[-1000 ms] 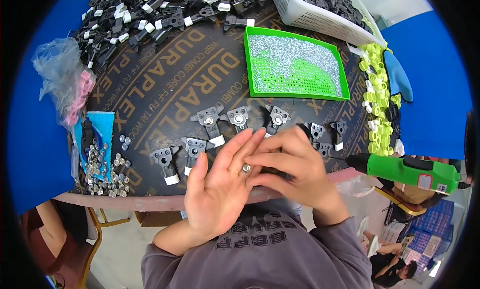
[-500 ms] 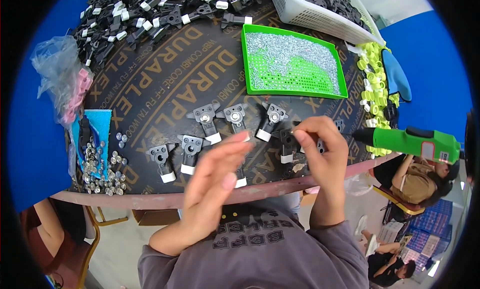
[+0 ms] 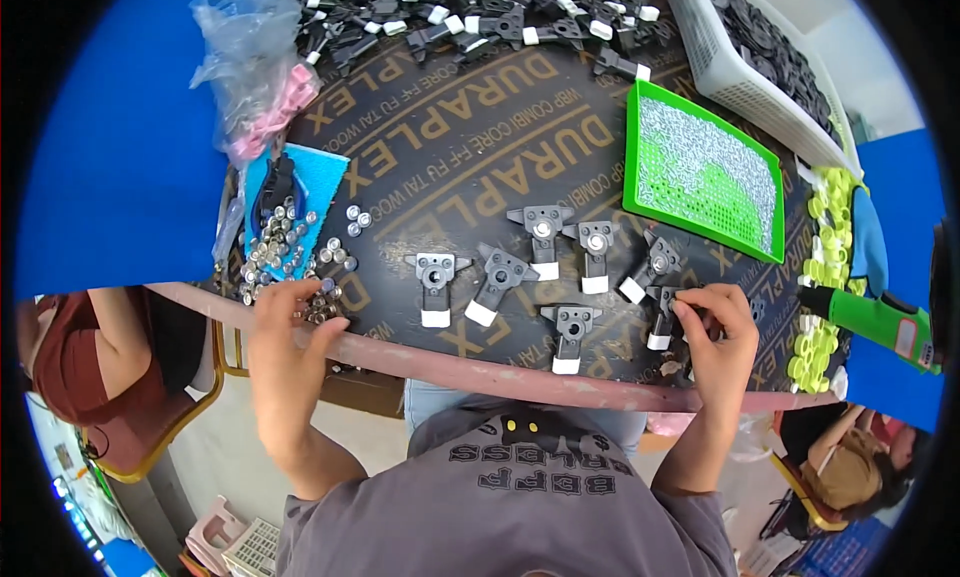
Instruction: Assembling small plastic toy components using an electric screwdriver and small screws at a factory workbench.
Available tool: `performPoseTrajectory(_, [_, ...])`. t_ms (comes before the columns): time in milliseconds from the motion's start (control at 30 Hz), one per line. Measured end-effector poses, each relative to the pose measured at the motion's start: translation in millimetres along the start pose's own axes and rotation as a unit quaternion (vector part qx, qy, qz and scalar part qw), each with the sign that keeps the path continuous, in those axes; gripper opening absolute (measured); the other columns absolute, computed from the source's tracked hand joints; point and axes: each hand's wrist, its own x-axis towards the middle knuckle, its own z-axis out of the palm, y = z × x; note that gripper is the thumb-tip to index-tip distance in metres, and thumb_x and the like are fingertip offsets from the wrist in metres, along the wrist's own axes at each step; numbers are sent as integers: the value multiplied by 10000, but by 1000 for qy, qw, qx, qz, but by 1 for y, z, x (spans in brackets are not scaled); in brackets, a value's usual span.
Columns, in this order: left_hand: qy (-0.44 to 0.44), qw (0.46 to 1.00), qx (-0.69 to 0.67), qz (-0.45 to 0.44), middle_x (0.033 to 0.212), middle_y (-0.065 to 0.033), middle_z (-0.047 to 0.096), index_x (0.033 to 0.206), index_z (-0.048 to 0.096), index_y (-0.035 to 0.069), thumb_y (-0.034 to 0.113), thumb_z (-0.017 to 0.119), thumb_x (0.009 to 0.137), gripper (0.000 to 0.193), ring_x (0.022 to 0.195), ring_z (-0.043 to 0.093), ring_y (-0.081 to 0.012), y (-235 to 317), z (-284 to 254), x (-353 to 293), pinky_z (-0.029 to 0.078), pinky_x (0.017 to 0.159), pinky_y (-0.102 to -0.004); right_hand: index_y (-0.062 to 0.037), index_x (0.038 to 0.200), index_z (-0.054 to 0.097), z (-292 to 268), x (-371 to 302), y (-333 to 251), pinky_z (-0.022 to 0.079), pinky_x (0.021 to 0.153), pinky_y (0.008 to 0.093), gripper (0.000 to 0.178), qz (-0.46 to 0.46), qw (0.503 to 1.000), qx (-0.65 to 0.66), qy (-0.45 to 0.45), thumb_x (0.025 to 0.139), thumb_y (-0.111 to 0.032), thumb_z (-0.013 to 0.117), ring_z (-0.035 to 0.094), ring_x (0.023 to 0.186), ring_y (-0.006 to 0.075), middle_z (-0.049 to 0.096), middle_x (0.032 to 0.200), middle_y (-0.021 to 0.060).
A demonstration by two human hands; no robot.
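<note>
At the left, my left hand [image 3: 285, 352] reaches into a pile of small round metal caps [image 3: 275, 245], thumb and fingers apart around a few of them. My right hand [image 3: 720, 342] is closed in a pinch at the upper edge of a black bracket with a white end [image 3: 662, 319]; what its fingertips hold is hidden. Several similar brackets lie between my hands. A bracket with an open round hole [image 3: 436, 277] is at the left of them. Another bracket [image 3: 545, 227], farther back, has a silver cap seated in its hole.
A green tray [image 3: 632, 157] of small silver screws stands at the back right, beside a white basket [image 3: 705, 52] of black parts. Yellow-green rings [image 3: 825, 227] and a green power screwdriver [image 3: 875, 322] are at the right. More brackets [image 3: 480, 22] are heaped behind. Blue foam [image 3: 325, 182] lies left.
My left hand has moved left from above the brackets to the metal caps. My right hand stays by the same bracket. The whole view has shifted, so the table things appear farther right.
</note>
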Motion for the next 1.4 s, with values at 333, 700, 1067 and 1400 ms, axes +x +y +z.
performPoseTrajectory(333, [83,996,-11,18,1039,-125,605,1020,663,14,86,775,779,275,915,604,-275,4,36,30,495,769,-362,-42,898,722,2,-4,-1,329,537,217,132,-29,998,-3,50,787,12,767,438,616,62,600,848,10])
performPoseTrajectory(700, [144,985,-84,43,889,-100,653,889,650,-13,-18,693,834,69,765,627,-189,-14,30,40,482,680,-295,-46,892,727,19,4,-26,316,502,213,152,-89,995,34,43,770,34,769,444,592,52,615,843,15])
performPoseTrajectory(1067, [-129,668,-733,32,980,-138,654,932,589,17,-54,707,853,160,897,647,-164,46,65,3,531,817,-280,-33,950,720,89,6,-118,488,598,260,228,-296,913,232,-155,742,15,799,640,742,160,681,925,94])
performPoseTrajectory(1400, [-72,676,-732,40,982,-144,668,979,590,9,2,665,909,102,871,657,-188,37,71,7,538,808,-307,-30,889,665,85,21,-115,453,677,229,85,-136,924,259,-244,834,-7,726,565,766,96,633,997,67])
